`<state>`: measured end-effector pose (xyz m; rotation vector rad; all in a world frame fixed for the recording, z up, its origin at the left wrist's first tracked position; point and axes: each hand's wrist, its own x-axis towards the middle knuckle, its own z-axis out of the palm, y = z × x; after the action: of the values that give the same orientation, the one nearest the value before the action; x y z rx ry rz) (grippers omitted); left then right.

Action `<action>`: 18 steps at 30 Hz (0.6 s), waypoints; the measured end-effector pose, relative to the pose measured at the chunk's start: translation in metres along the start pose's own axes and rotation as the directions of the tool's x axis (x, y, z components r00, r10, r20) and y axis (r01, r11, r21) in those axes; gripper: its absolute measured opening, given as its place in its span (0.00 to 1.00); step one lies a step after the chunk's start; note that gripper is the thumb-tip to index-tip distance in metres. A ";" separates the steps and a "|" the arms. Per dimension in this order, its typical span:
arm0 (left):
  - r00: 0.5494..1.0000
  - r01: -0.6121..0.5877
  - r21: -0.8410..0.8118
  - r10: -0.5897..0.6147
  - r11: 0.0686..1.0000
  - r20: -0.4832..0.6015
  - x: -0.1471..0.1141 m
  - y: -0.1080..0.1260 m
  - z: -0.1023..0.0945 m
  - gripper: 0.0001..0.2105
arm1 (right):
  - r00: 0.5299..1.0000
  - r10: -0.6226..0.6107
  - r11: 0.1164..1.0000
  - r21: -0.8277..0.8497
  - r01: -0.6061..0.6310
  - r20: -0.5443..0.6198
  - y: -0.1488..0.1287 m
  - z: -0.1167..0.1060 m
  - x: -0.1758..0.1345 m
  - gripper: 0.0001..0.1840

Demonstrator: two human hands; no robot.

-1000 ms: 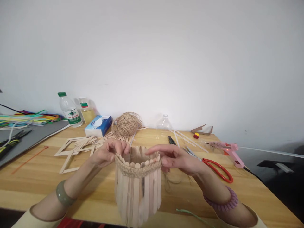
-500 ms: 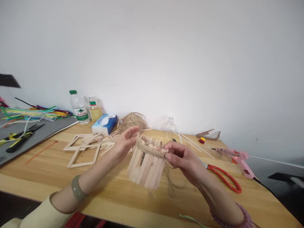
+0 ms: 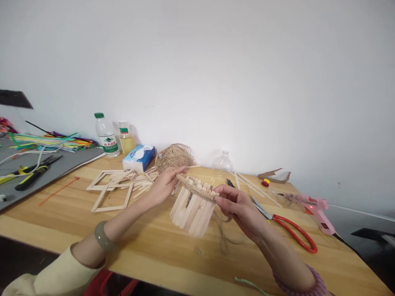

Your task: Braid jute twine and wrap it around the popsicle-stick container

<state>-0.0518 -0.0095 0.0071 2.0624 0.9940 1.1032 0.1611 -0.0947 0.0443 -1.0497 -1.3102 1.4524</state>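
A holder made of upright craft sticks [image 3: 193,213] is in front of me, tilted, its rounded stick tops showing. Across its front, just below those tops, runs a braided twine [image 3: 197,189]. My left hand [image 3: 163,187] pinches the braid's left end, a little off the holder's upper left corner. At the right corner, my right hand [image 3: 236,203] presses the other end of the braid against the holder between thumb and fingers. Loose twine [image 3: 224,236] trails onto the table below my right hand.
Red-handled scissors [image 3: 294,232] and a pink glue gun [image 3: 317,209] lie to the right. Behind are a twine ball [image 3: 174,157], a tissue pack [image 3: 138,158] and bottles [image 3: 107,137]. Stick frames [image 3: 112,197] lie left, with pliers [image 3: 33,174] on a grey mat.
My left hand has drawn the braid's left end outward, so it now stretches straighter past the holder's corner. My right hand keeps its grip. The view has shifted slightly.
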 end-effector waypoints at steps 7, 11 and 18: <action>0.988 -0.007 0.139 -0.015 0.990 0.155 -0.002 -0.005 -0.001 0.18 | 0.998 0.046 0.999 -0.009 -0.045 0.053 0.008 -0.013 -0.002 0.16; 0.985 -0.034 0.165 0.006 0.986 0.170 -0.005 0.000 0.009 0.18 | 0.994 0.053 0.999 -0.006 -0.053 0.096 0.008 -0.015 -0.003 0.16; 0.990 -0.068 0.382 0.014 0.922 0.142 -0.011 0.002 0.017 0.20 | 0.996 0.010 0.995 0.094 -0.018 0.085 0.011 -0.020 -0.006 0.16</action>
<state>-0.0408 -0.0217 -0.0040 2.4443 1.1771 0.8181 0.1809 -0.0959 0.0320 -0.9463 -1.2818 1.5688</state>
